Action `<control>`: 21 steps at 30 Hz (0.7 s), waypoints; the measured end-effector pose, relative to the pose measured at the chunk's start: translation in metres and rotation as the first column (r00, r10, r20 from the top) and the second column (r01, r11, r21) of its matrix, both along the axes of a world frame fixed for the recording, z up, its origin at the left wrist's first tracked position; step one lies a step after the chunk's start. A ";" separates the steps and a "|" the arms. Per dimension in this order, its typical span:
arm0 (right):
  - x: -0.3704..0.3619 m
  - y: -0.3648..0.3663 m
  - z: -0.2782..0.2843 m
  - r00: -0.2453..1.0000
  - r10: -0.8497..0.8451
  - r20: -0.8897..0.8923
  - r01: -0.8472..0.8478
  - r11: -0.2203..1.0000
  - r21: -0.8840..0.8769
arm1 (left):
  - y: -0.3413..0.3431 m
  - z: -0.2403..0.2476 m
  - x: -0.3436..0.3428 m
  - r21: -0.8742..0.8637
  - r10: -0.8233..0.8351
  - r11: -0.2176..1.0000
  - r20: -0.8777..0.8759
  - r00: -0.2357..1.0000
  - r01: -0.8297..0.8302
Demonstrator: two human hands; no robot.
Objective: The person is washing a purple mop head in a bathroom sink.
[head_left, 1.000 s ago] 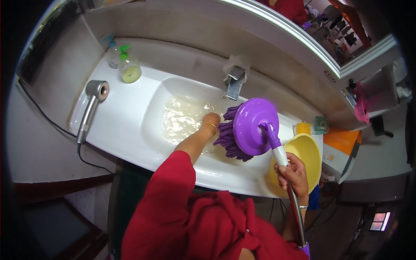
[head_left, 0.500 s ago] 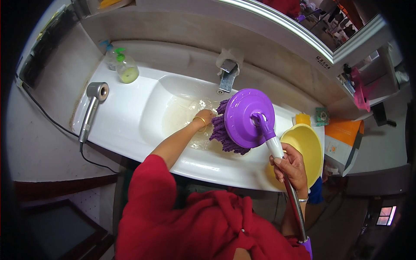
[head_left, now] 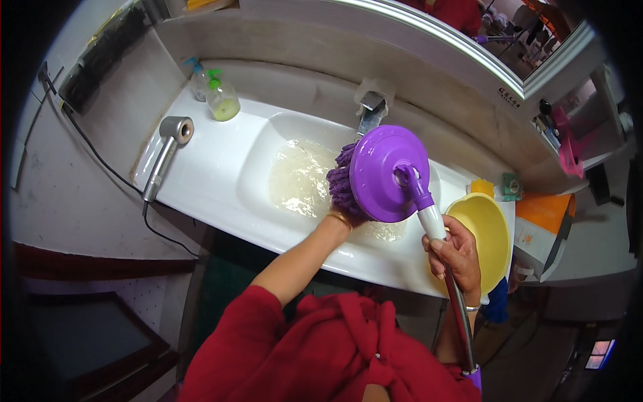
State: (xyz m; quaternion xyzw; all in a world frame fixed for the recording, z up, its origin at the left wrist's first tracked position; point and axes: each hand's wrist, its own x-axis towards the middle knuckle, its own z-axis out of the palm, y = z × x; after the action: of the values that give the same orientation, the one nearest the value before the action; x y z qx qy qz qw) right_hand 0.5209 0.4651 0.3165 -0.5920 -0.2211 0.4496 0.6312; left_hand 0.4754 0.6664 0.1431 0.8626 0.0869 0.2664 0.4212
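Note:
A purple mop (head_left: 392,173), with a round plastic head and shaggy strands, is held tilted over the white sink (head_left: 258,161). My right hand (head_left: 457,253) wraps round its handle, just below the white collar. My left hand (head_left: 345,214) is at the lower side of the purple strands (head_left: 343,187); its fingers are mostly hidden behind them, so their grip does not show. Murky water (head_left: 301,175) stands in the basin beneath. Behind the mop head, the chrome faucet (head_left: 370,114) is partly covered.
On the left of the counter lie a grey hair dryer (head_left: 164,157) with a cord and two pump bottles (head_left: 223,102). A yellow basin (head_left: 492,231) sits at the right end, near an orange-and-white box (head_left: 544,218). Above the sink hangs a mirror (head_left: 519,40).
My left hand has moved from the water beside the faucet to the underside of the mop strands. The mop is still in my right hand, and the whole view has shifted slightly.

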 end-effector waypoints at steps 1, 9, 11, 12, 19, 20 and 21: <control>-0.003 -0.002 -0.001 1.000 0.000 0.007 0.000 1.000 -0.019 | -0.002 0.000 -0.001 -0.004 -0.003 1.000 -0.001 1.000 0.003; -0.017 -0.008 -0.010 0.996 0.064 -0.060 -0.067 0.996 -0.057 | 0.007 0.001 -0.009 -0.213 -0.114 0.970 0.040 0.993 0.120; -0.021 -0.002 -0.011 0.994 0.080 -0.069 -0.086 0.992 -0.095 | 0.011 0.002 -0.006 -0.266 -0.142 0.952 0.043 0.989 0.148; -0.023 0.001 -0.010 0.995 0.086 -0.045 -0.091 0.987 -0.131 | 0.012 0.002 -0.007 -0.292 -0.166 0.941 0.054 0.985 0.174; -0.023 0.010 -0.013 0.986 0.157 -0.058 -0.164 0.975 -0.149 | 0.013 -0.002 -0.012 -0.466 -0.254 0.843 0.099 0.962 0.270; -0.023 0.011 -0.014 0.986 0.159 -0.060 -0.166 0.975 -0.150 | 0.013 -0.002 -0.013 -0.489 -0.262 0.826 0.108 0.959 0.281; -0.023 0.013 -0.015 0.986 0.158 -0.058 -0.165 0.976 -0.142 | 0.015 -0.002 -0.012 -0.511 -0.271 0.809 0.117 0.956 0.292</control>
State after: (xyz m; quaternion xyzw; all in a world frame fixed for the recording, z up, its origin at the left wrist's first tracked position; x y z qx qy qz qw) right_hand 0.4974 0.4779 0.3018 -0.6063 -0.2204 0.5279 0.5524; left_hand 0.4629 0.6812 0.1412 0.7134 0.0193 0.1842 0.6758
